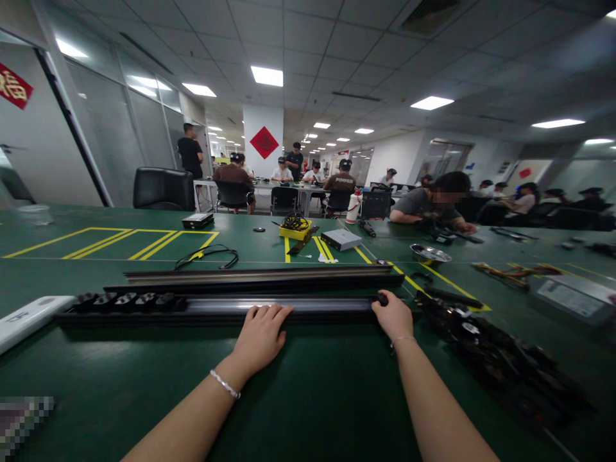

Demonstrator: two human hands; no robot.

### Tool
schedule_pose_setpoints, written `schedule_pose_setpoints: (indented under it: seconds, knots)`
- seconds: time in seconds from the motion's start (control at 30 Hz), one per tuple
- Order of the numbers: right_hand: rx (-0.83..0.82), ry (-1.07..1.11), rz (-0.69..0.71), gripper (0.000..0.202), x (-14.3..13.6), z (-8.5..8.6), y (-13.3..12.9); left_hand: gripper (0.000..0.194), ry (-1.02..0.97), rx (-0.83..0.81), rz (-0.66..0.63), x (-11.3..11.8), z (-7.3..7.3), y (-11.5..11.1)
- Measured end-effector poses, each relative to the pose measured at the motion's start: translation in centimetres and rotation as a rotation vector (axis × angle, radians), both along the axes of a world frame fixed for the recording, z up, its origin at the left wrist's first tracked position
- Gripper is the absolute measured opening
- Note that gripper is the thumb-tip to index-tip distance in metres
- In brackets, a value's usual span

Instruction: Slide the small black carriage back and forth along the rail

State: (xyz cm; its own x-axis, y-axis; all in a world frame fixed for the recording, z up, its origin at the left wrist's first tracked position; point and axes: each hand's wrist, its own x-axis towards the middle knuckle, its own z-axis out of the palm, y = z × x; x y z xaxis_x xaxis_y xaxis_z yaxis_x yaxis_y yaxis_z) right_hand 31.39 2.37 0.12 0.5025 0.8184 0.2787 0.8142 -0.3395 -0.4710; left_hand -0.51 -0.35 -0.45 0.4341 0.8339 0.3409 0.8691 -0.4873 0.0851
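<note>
A long black channel (pixel 327 309) with a shiny inner face lies across the green table in front of me. Black socket-like modules (pixel 126 300) sit in a row at its left end. My left hand (pixel 262 330) grips the channel's near edge around the middle, fingers bent over the wall. At the right end, my right hand (pixel 394 316) pinches a small black part (pixel 382 299), largely covered by the fingers. Just behind lies a second long black channel (pixel 260 276), parallel to the first.
A white strip-shaped object (pixel 33 319) is to the left. Dark tangled parts (pixel 500 353) lie at right, near a metal box (pixel 572 296) and a steel bowl (pixel 430 253). Farther back are a yellow box (pixel 294 232), a grey box (pixel 341 239) and a person leaning over the table (pixel 433 208).
</note>
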Motion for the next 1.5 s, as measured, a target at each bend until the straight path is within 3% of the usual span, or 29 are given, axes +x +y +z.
schedule_pose_setpoints:
  seconds: [1.07, 1.5]
  knots:
    - [-0.016, 0.016, -0.003, 0.041, -0.12, 0.26, -0.24, 0.051, -0.007, -0.01, -0.007, -0.04, 0.28, -0.15]
    - [0.0, -0.015, -0.019, 0.041, 0.48, -0.57, 0.35, 0.051, -0.013, 0.015, -0.011, -0.11, -0.07, -0.04]
